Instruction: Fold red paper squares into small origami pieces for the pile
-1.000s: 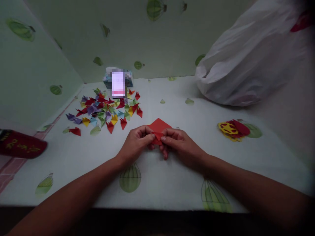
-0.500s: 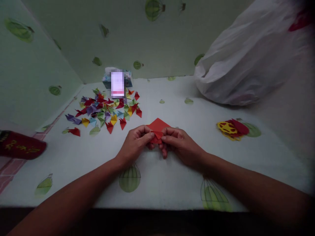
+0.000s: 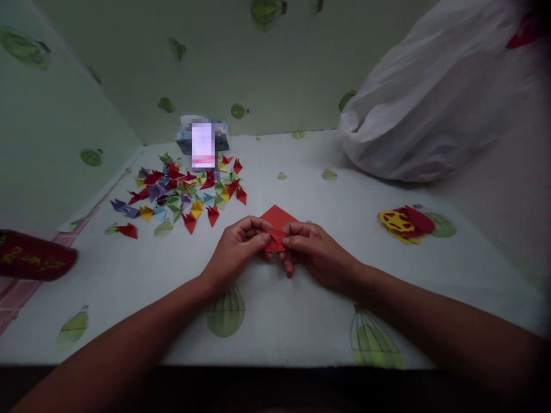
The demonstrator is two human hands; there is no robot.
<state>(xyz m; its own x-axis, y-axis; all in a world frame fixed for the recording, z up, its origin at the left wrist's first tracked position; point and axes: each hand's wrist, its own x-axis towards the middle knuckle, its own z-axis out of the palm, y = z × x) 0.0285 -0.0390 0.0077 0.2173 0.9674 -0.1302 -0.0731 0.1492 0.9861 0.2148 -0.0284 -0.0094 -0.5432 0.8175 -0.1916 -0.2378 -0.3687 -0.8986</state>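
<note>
A partly folded piece of red origami paper [image 3: 278,215] is held between my two hands, over the middle of the table. Its far part is a pointed, diamond-like shape, and smaller folds show at the near end. My left hand [image 3: 244,243] pinches the left side of the folds between thumb and fingers. On the right side, my right hand [image 3: 313,248] grips the paper the same way, with some fingertips curled beneath. The fingers hide part of the paper's underside and edges.
Many colourful folded paper cranes [image 3: 185,195] lie back left, before a tissue box [image 3: 221,136] and a blurred lit screen [image 3: 203,143]. A white plastic bag [image 3: 422,120] stands back right. Yellow and red cut-outs [image 3: 404,223] lie right; a red object [image 3: 37,255] sits far left.
The small near fold of the red paper looks slightly shifted between my thumbs. Both hands keep their pinch in nearly the same place, and the view has moved a little.
</note>
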